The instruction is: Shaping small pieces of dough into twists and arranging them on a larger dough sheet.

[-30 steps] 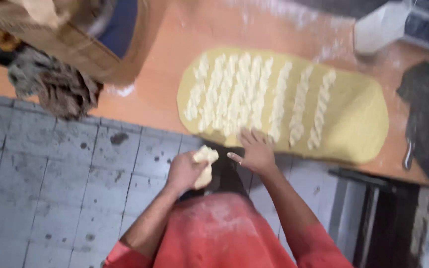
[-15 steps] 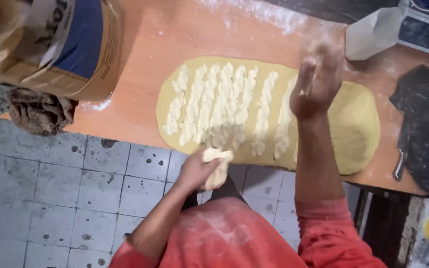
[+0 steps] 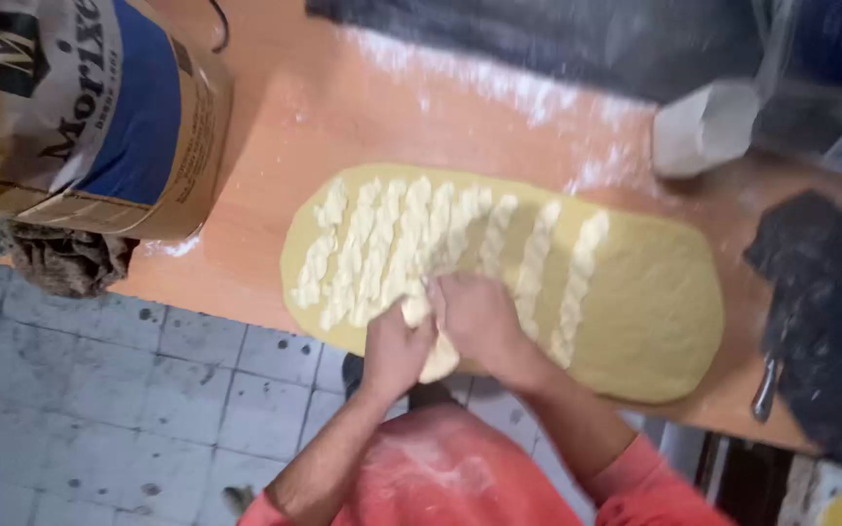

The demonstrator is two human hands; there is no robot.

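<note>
Two hands (image 3: pixel 440 336) on dough lump (image 3: pixel 438 358) (pale)

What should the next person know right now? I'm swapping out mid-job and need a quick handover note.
Left hand holds a pale filling lump at the table's near edge; right hand pinches at it.
Dough sheet lies flat on the orange table.
Done: filling strips across the sheet's left and middle.
Left: the sheet's right end is bare.

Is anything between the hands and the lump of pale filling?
No. The left hand and right hand already clasp the lump of pale filling at the near edge of the yellow dough sheet.
</note>
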